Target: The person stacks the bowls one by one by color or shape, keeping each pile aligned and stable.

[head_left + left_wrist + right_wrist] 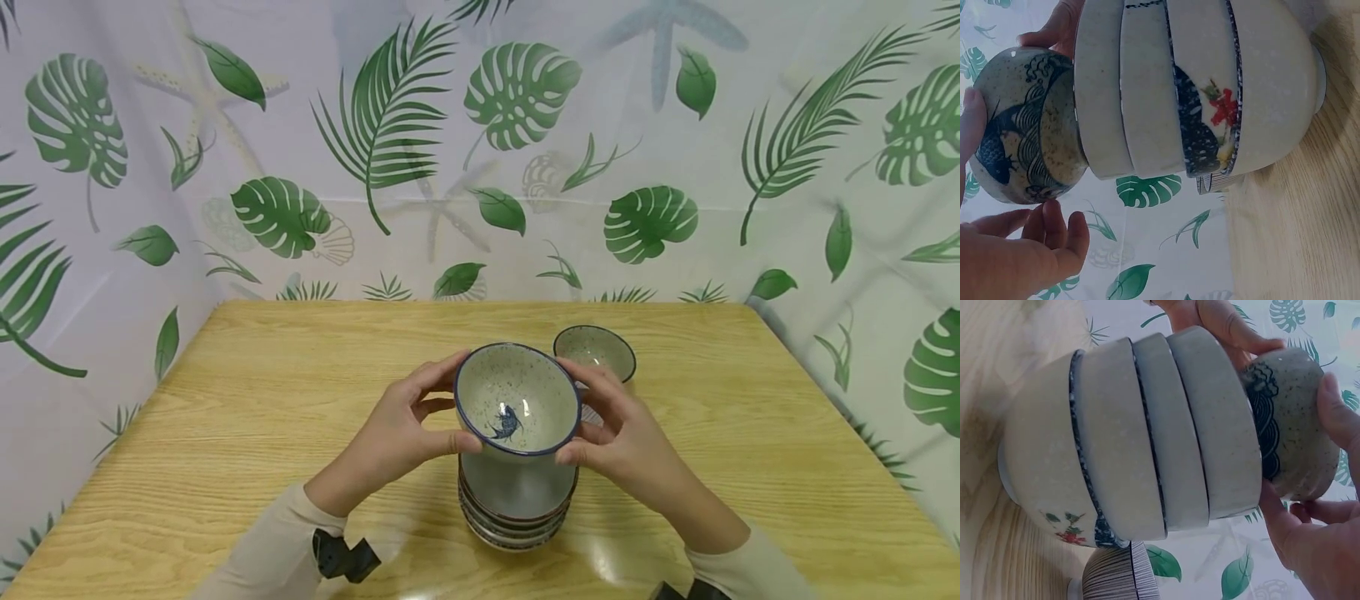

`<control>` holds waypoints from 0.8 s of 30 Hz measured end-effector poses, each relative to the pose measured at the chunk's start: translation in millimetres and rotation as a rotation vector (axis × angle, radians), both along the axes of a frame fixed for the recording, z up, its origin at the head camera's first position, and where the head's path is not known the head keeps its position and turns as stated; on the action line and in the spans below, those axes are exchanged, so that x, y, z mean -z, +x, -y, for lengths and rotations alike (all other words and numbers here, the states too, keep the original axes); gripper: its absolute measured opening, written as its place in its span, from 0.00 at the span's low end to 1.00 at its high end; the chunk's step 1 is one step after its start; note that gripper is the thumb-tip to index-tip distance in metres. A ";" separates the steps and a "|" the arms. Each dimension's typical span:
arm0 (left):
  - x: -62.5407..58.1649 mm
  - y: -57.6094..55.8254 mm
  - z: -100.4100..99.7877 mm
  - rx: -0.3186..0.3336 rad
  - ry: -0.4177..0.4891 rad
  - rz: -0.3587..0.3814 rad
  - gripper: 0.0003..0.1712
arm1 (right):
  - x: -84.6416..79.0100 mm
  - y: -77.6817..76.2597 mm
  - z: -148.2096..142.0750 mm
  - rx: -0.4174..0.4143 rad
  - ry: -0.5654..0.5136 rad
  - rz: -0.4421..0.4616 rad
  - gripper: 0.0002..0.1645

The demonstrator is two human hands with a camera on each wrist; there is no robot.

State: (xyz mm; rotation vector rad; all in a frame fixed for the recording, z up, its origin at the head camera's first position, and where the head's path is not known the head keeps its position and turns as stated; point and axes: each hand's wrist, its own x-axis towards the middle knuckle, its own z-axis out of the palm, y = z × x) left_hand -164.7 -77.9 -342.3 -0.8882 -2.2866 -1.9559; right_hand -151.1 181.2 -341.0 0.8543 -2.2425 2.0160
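Note:
Both hands hold a speckled bowl [517,383] with a blue rim and a blue fish painted inside. My left hand [393,437] grips its left side, thumb at the near rim and fingers along the outside. On the opposite side my right hand [626,433] grips it the same way. Directly beneath is a stack of bowls [517,492], several high, with a plain pale interior on top. In the left wrist view, the held bowl [1025,128] shows dark blue waves and a fish outside, its underside close over the stack's top rim.
Behind the held bowl, to the right, another bowl [596,354] with a dark rim stands on the wooden table [300,358]. The right wrist view shows thin dark stripes on that bowl's outside [1113,575]. A leaf-patterned cloth [465,275] hangs behind the table.

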 end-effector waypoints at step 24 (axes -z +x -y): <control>1.7 8.6 -2.9 -0.013 -0.154 -0.013 0.55 | 5.9 0.3 -13.6 -0.036 0.213 -0.178 0.55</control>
